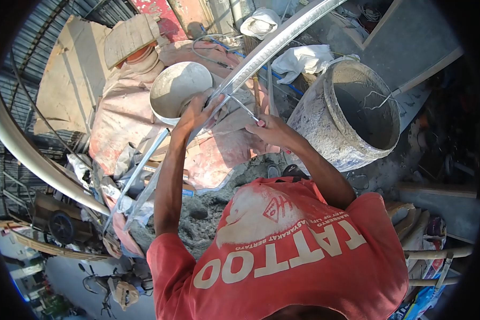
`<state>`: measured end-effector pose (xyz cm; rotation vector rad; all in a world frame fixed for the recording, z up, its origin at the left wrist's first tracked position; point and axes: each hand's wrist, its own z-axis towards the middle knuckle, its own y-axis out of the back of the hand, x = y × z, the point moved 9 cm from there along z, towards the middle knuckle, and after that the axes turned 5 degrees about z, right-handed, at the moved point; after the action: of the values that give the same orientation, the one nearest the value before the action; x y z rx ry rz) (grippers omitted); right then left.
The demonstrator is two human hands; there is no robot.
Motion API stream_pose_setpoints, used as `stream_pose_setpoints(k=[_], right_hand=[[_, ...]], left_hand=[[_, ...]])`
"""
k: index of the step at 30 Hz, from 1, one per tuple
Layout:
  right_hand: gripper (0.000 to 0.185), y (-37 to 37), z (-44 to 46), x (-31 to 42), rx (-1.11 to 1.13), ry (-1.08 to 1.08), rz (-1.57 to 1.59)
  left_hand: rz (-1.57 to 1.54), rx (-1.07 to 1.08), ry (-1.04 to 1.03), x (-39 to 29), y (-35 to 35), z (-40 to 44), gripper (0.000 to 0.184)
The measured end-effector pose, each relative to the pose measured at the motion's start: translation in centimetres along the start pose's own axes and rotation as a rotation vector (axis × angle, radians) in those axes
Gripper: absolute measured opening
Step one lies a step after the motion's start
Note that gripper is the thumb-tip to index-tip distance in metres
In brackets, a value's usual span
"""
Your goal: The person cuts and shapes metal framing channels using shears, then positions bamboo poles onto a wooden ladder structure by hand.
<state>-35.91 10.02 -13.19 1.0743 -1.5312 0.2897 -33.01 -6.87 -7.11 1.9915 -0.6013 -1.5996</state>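
Note:
A long, shiny metal channel strip (274, 47) slants from the top right down towards the left. My left hand (196, 111) is closed around it near the middle of the view. In my right hand (274, 132) is a slim metal hand tool (244, 109) with a reddish end; its far tip meets the strip just right of my left hand. The tool's exact kind does not show. Beside my left hand, a pale round bucket (180, 85) rests tilted on a reddish, dusty sheet (125, 114).
To the right leans a large cement-crusted bucket (325, 114) with a bent wire and a pole at its rim. A curved pale strip (42, 165) crosses the left side. Boards (69, 74) lie at the upper left, a white sack (302, 61) behind. A motorbike (112, 290) stands lower left.

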Motion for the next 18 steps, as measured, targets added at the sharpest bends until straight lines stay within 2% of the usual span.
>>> stream_pose_setpoints(k=[1,3,5,7,9,18], right_hand=[[0.044,0.7,-0.1,0.5,-0.046,0.007,-0.072],[0.044,0.9,-0.3,0.8,-0.020,-0.023,-0.119],[0.044,1.1,-0.6,0.3,-0.003,-0.058,-0.163],[0.047,2.0,-0.7,0.5,-0.111,0.022,-0.187],[0.049,2.1,-0.7,-0.2,-0.097,-0.006,-0.229],[0.050,2.8,-2.2,-1.4,-0.034,-0.188,-0.310]], left_hand=[[-0.014,-0.014,0.000,0.2,0.0,0.2,0.042],[0.076,-0.051,-0.091,0.0,-0.3,0.4,0.040],[0.080,-0.038,-0.094,0.3,-1.0,0.8,0.038],[0.088,-0.022,-0.099,0.8,-2.0,1.1,0.037],[0.352,-0.276,-0.391,-1.2,-1.6,0.5,0.044],[0.333,-0.090,-0.308,0.6,-6.7,2.0,0.048]])
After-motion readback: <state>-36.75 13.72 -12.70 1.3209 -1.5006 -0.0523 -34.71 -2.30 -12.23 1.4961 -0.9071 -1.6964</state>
